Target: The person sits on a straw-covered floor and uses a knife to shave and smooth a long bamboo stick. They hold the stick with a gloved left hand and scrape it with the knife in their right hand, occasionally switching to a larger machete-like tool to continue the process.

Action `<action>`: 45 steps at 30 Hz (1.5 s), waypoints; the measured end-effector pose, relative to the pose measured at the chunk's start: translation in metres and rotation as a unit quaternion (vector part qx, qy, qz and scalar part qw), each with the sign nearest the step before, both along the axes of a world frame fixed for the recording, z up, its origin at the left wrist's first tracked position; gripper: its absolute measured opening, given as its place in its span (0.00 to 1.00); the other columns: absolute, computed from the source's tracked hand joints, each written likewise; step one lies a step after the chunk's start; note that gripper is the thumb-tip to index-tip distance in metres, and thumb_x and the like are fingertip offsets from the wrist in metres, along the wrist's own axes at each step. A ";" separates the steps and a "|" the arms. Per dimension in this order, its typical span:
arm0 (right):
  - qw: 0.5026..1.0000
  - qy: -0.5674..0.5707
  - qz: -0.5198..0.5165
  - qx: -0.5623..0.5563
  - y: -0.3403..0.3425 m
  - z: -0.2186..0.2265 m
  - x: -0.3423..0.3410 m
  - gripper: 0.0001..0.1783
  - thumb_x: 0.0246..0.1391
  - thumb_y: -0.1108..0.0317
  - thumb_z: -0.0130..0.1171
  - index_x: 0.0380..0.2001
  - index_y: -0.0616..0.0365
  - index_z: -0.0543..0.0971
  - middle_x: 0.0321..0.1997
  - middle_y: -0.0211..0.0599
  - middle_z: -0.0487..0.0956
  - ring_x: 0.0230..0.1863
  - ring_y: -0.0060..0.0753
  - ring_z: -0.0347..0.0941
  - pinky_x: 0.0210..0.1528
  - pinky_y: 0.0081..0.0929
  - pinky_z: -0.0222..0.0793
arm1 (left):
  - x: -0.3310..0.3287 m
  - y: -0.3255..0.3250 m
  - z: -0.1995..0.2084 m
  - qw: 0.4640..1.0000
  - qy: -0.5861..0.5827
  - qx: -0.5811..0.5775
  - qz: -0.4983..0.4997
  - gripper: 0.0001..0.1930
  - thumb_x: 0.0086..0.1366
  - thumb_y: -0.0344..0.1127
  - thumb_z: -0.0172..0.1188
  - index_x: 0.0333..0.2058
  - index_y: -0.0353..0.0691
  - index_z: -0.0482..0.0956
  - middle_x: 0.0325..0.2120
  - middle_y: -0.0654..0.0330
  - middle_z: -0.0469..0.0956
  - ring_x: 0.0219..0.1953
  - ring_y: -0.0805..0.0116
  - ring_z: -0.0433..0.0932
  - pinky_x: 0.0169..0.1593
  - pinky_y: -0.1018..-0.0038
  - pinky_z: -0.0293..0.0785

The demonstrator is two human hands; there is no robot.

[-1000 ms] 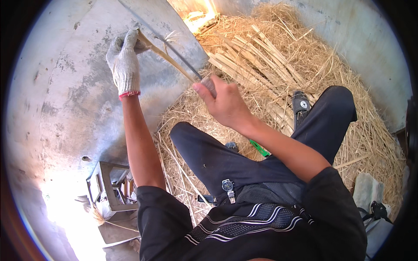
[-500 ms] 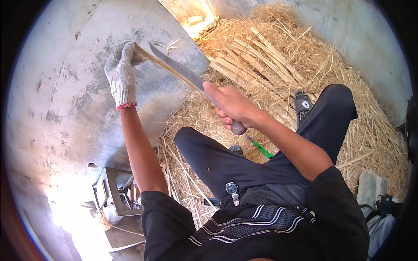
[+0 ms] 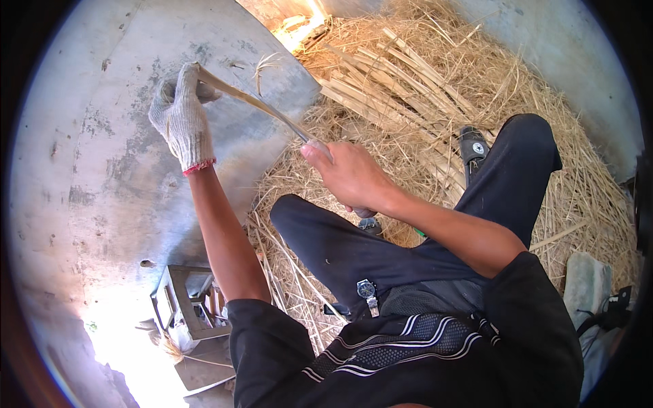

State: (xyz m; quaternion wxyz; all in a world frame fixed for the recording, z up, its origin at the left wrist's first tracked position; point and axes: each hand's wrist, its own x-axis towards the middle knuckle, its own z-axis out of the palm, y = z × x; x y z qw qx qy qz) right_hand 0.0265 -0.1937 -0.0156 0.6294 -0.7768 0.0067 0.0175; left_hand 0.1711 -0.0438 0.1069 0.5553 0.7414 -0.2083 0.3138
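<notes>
much straw [image 3: 435,102] over grey concrete floor [image 3: 88,170], sunlit corner

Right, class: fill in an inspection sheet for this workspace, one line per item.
Surface: grey concrete floor, stained and pitted.
Job's things: pale cane strip and blade laid along it.
Clutter: straw pile, split canes, small metal-framed stool.
Hands: gloved left hand grips the strip's far end; bare right hand holds the blade's handle.
Cables: nothing seen.
Surroundings: person seated in dark clothes, wristwatch on lap.
</notes>
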 end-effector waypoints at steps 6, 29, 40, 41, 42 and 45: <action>0.992 0.064 0.023 0.108 -0.012 -0.023 0.019 0.30 0.67 0.48 0.45 0.22 0.66 0.71 0.09 0.43 0.71 0.10 0.41 0.72 0.16 0.36 0.71 | 0.003 -0.005 -0.006 0.999 -0.021 0.018 0.027 0.11 0.62 0.35 0.64 0.29 0.29 0.80 0.19 0.56 0.78 0.19 0.72 0.76 0.27 0.74 0.79; 0.987 -0.154 -0.039 -0.019 0.004 0.022 -0.010 0.14 0.50 0.64 0.63 0.28 0.64 0.73 0.19 0.42 0.73 0.20 0.37 0.71 0.27 0.38 0.66 | 0.005 0.008 0.005 0.989 -0.047 0.101 0.096 0.13 0.64 0.38 0.62 0.27 0.32 0.78 0.15 0.60 0.76 0.17 0.77 0.75 0.23 0.77 0.73; 0.989 -0.139 -0.043 -0.030 0.006 0.011 -0.015 0.10 0.48 0.69 0.59 0.29 0.65 0.72 0.20 0.46 0.74 0.22 0.44 0.75 0.29 0.41 0.68 | -0.002 0.004 0.005 0.996 -0.016 0.056 0.068 0.13 0.64 0.38 0.62 0.27 0.32 0.78 0.16 0.60 0.76 0.16 0.77 0.75 0.21 0.77 0.74; 0.984 -0.170 -0.049 -0.030 0.008 0.007 -0.014 0.10 0.48 0.69 0.59 0.29 0.65 0.73 0.20 0.46 0.74 0.22 0.45 0.76 0.29 0.41 0.68 | -0.001 0.003 0.005 0.996 -0.020 0.062 0.063 0.13 0.64 0.38 0.62 0.27 0.32 0.78 0.16 0.60 0.76 0.16 0.77 0.75 0.22 0.77 0.74; 0.994 -0.107 -0.034 -0.002 0.007 0.005 -0.013 0.09 0.48 0.70 0.59 0.29 0.65 0.72 0.20 0.45 0.74 0.21 0.44 0.76 0.28 0.40 0.68 | 0.000 0.002 0.004 0.996 -0.025 0.068 0.058 0.13 0.64 0.38 0.62 0.27 0.32 0.77 0.16 0.60 0.76 0.16 0.77 0.75 0.22 0.77 0.75; 0.998 0.032 -0.008 0.048 0.006 0.003 -0.014 0.08 0.48 0.72 0.57 0.29 0.64 0.71 0.19 0.43 0.73 0.18 0.40 0.74 0.22 0.38 0.67 | 0.004 -0.001 0.002 0.988 -0.052 0.106 0.097 0.13 0.64 0.38 0.62 0.27 0.33 0.78 0.17 0.60 0.77 0.16 0.77 0.75 0.22 0.77 0.75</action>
